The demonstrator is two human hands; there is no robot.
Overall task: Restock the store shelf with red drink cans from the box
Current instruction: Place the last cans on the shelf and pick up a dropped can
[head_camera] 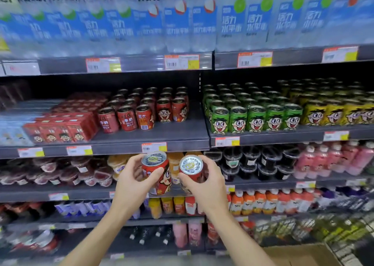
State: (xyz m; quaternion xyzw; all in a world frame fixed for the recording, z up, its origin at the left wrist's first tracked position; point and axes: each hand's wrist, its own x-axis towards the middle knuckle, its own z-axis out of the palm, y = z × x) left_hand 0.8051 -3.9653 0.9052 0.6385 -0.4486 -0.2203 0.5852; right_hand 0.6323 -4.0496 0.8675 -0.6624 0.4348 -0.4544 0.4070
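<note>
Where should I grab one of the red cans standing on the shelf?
Take a front red can round its smooth middle, coming straight from the open shelf front. It stands upright with neighbours close beside it, so wrap from the front, as the left hand does its held can.

Shop: stocked drink shelves [153,138], price tags [154,147] along shelf edges.

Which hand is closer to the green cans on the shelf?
Right. The right hand is below the green cans and a little to their left, holding a red can. The left hand is farther left, holding another red can.
</note>
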